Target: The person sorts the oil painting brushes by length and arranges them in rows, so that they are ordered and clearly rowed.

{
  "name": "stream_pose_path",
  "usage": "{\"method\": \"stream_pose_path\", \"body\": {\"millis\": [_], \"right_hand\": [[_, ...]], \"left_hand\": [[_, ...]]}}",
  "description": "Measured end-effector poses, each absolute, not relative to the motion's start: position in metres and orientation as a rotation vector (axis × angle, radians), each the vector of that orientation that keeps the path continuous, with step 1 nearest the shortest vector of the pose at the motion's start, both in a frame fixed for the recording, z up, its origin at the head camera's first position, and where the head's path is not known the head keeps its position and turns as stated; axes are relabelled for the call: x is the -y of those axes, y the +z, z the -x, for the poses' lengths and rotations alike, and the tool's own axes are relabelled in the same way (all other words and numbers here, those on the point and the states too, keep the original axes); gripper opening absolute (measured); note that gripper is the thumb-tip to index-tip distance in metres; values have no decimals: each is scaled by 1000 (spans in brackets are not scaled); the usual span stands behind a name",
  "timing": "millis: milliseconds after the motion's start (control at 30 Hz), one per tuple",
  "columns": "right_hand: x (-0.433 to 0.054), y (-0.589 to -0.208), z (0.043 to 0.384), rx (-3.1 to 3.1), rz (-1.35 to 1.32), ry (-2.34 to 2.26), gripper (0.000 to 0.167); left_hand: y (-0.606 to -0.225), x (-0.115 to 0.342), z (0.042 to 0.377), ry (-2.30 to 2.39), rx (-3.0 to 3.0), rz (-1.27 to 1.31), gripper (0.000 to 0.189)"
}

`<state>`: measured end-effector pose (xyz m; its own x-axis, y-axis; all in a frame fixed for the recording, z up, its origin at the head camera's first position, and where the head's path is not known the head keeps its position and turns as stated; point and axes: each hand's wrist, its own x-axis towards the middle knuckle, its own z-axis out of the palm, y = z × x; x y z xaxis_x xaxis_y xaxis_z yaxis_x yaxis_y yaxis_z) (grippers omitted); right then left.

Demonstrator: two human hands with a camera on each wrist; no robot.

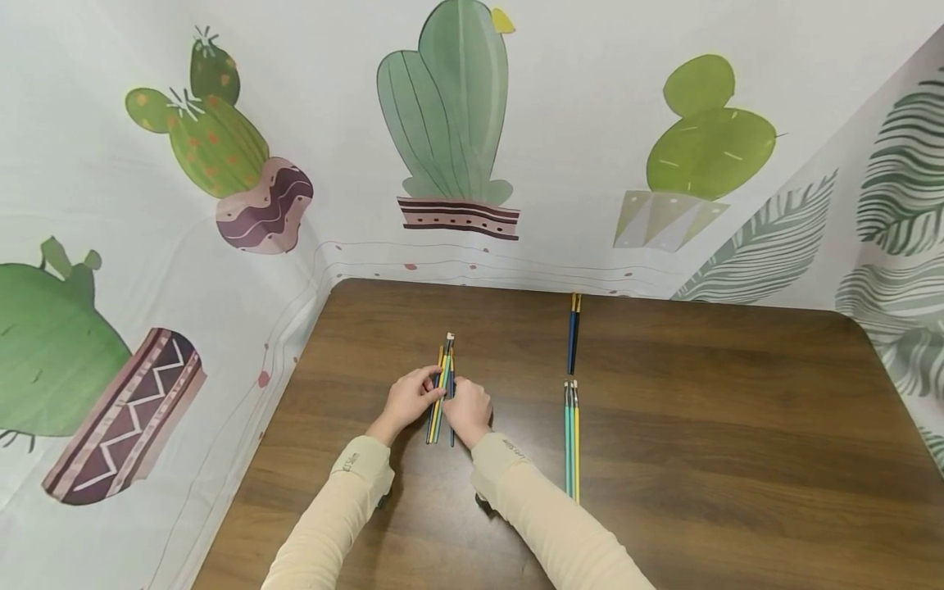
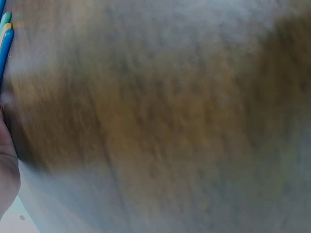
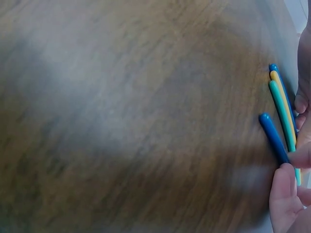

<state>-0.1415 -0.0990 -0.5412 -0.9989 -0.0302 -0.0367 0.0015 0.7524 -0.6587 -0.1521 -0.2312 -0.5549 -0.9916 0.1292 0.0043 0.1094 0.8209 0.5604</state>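
Observation:
In the head view, a small bunch of paintbrushes (image 1: 445, 381) lies between the two hands, bristles toward the wall. My left hand (image 1: 407, 401) holds the bunch from the left, thumb and fingers about the handles. Close on the other side, my right hand (image 1: 469, 407) pinches a blue paintbrush (image 3: 273, 137) between thumb and finger. The right wrist view shows its handle end slightly apart from a green handle (image 3: 282, 109), a yellow handle (image 3: 275, 76) and another blue handle (image 3: 273, 67). Most of the left hand lies outside the left wrist view.
To the right on the brown wooden table (image 1: 701, 426) lie green and yellow paintbrushes (image 1: 569, 442). Beyond them are dark blue and black paintbrushes (image 1: 572, 340), near the back edge. A cactus-print cloth (image 1: 568, 123) hangs behind the table.

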Motion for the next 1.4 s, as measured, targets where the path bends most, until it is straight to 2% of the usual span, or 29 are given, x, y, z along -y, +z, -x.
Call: {"method": "stream_pose_path", "body": {"millis": [167,900,1167,1400], "right_hand": [[97,-542,141,-2913,60,-1089,22],[96,-540,142,-2920,152,-1108,7],[99,-542,142,-2959,146,-1098,9],[96,-541,141,-2895,71,-1173,18]], "left_hand": [[-554,231,152,916,-2963,-193,38],[-553,232,152,915,-2978,-214,37],[-554,231,152,911,-2988,-222,38],[-553,230,152,906,-2978,-194,38]]}}
